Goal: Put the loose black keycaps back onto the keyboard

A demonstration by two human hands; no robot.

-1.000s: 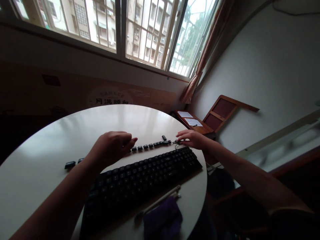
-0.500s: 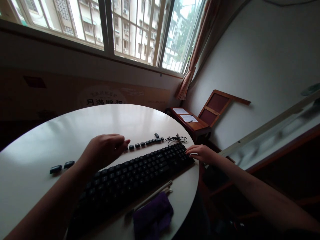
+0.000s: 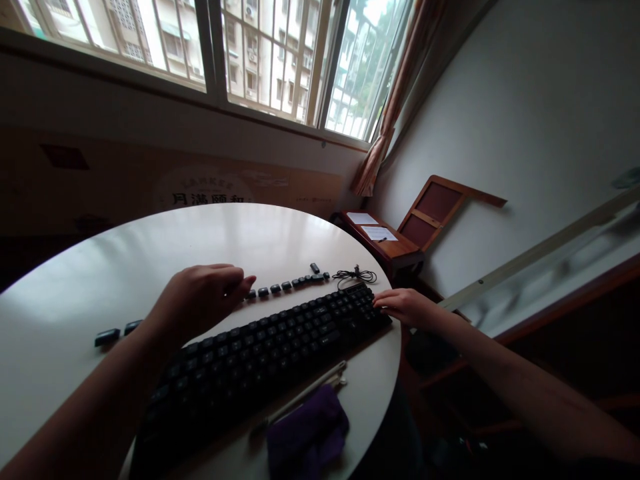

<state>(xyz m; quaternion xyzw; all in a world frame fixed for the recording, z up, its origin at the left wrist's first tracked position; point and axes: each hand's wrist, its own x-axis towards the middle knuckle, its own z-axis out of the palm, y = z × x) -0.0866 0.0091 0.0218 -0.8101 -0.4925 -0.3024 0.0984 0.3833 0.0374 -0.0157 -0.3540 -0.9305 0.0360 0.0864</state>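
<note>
A black keyboard (image 3: pixel 270 353) lies at a slant across the round white table (image 3: pixel 150 260). My left hand (image 3: pixel 207 293) hovers just above the left end of a row of loose black keycaps (image 3: pixel 286 286), its fingers curled in and pressed together. Whatever is between those fingertips is hidden from view. At the keyboard's right end, my right hand (image 3: pixel 404 307) grips the edge, with the fingertips touching its side. Two larger black keycaps (image 3: pixel 107 337) sit beyond my left forearm, one partly covered by it.
Behind the keyboard's right end lies a coiled black cable (image 3: pixel 354 275), with a single keycap (image 3: pixel 315 268) beside it. A purple cloth (image 3: pixel 307 430) and a thin light-coloured stick-like tool (image 3: pixel 310 390) rest in front. A wooden chair (image 3: pixel 400 247) with papers stands past the table's edge.
My left hand has shifted slightly left, and more of the keycap row's left end shows. My right hand keeps its place at the keyboard's end. The whole view has tilted a little.
</note>
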